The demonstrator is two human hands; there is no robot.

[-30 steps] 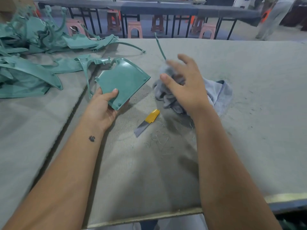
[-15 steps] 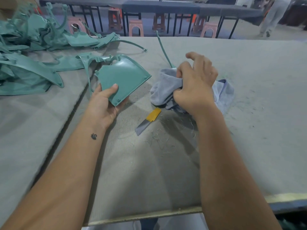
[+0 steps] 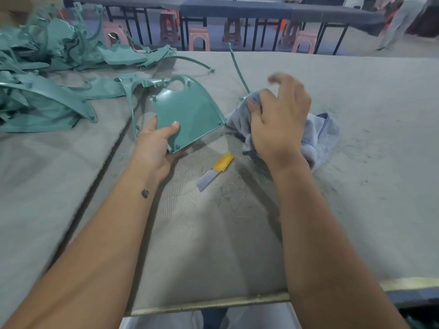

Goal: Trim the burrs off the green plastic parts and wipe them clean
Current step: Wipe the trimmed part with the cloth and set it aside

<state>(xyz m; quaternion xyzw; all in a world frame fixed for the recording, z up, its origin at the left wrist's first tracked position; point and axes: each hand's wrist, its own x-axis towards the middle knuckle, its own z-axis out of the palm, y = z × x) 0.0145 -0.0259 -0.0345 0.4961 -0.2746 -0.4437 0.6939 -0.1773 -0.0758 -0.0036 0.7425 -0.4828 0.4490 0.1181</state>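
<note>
My left hand (image 3: pixel 156 143) grips the near corner of a green plastic panel (image 3: pixel 190 112), thumb on its upper face, tilted up off the grey felt table (image 3: pixel 368 162). To its right, my right hand (image 3: pixel 278 122) holds a bunched grey-blue cloth (image 3: pixel 318 131), thumb and lower fingers curled into the fabric, index finger raised and blurred. A yellow-handled utility knife (image 3: pixel 216 170) lies on the felt between my forearms, with thin green shavings (image 3: pixel 228 198) scattered near it.
A heap of green plastic parts (image 3: pixel 42 74) covers the table's far left. A thin green strip (image 3: pixel 237 70) pokes up behind the cloth. Pink stools (image 3: pixel 198 38) and dark table frames stand beyond the far edge. A person (image 3: pixel 399 22) walks at the upper right.
My right hand reached down onto the cloth, bunched it up and has drawn it slightly left toward the panel. The left hand kept holding the panel, tilting it a little.
</note>
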